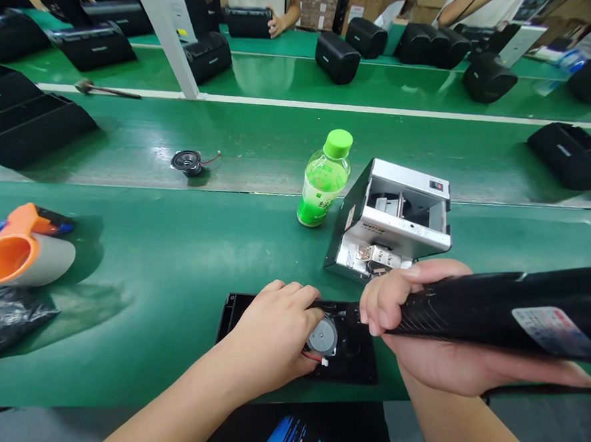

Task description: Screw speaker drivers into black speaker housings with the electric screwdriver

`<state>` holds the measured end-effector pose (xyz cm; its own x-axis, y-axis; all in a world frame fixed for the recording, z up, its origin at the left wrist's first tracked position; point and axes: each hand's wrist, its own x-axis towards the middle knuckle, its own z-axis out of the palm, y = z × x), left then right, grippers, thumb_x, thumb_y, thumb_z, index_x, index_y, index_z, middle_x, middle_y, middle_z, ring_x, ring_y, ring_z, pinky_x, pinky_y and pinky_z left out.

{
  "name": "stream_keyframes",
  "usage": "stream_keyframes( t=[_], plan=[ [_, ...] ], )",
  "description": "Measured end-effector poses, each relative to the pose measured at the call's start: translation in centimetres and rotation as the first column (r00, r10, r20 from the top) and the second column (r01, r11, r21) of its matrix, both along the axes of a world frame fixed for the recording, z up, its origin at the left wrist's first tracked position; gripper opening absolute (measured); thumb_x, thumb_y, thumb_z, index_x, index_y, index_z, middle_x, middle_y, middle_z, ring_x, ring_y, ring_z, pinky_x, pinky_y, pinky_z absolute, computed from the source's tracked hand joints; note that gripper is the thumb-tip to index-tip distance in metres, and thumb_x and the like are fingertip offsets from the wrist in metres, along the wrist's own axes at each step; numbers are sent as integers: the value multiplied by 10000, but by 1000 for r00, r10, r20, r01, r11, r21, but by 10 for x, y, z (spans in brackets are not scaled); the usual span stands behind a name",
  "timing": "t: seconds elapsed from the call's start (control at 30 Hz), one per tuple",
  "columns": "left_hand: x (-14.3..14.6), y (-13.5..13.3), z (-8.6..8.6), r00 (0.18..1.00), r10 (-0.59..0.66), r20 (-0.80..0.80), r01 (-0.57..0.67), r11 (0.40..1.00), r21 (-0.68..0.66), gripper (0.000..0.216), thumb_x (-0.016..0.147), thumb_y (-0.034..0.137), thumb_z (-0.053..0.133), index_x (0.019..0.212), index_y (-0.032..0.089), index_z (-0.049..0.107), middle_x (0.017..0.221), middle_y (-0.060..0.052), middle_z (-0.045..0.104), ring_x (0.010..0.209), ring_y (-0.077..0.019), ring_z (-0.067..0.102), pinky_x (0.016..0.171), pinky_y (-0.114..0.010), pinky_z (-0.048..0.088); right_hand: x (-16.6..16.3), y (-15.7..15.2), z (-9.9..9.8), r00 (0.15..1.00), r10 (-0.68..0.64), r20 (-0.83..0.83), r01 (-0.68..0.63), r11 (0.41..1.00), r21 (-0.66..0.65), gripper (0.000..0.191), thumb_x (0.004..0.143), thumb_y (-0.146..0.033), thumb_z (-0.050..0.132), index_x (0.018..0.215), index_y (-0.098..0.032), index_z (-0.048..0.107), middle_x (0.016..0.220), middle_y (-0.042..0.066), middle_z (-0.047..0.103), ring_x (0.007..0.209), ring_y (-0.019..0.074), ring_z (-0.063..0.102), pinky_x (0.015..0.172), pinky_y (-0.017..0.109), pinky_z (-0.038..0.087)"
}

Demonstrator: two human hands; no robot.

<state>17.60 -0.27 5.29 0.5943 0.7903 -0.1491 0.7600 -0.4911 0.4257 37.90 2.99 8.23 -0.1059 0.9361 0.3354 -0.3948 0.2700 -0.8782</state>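
Note:
A flat black speaker panel [356, 357] lies at the near edge of the green bench, with a small round silver speaker driver [323, 338] seated in it and a red wire with a white plug beside it. My left hand [275, 335] is curled over the driver, its fingers pressing on it and the panel. In my right hand [422, 330], fingers are wrapped round a long black power screwdriver [506, 315] that runs off to the right; its tip end is hidden behind my fingers, above the panel.
A green-capped drink bottle [323, 182] and a silver metal machine [390, 218] stand just beyond the panel. An orange and white cup holder [22, 254] and a black bag [5, 315] lie at left. A loose speaker driver [188, 162] and black speaker boxes [338, 57] sit on the belts; other people work at the back.

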Motion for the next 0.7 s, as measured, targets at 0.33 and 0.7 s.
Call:
stream_keyframes(
  t=[0.33,0.7],
  plan=[
    [1,0,0,1000,9,-1,-9,1000,-7,395,856,470,906,1168,268,772,1274,-23,715,1142,-286,679,933,-480,480,-22,-4,-11,999,20,34,-21,1000,22,747,811,-958,654,984,-245,794,602,-16,677,437,181,568,443,328,480],
    [1,0,-1,1000,5,-15,-4,1000,12,414,866,457,902,1208,267,768,1342,-40,718,1170,-297,678,948,-482,475,-20,-13,-25,984,-169,58,158,976,152,869,736,-1058,556,987,-261,794,639,-21,689,474,197,626,456,357,521]
  ],
)
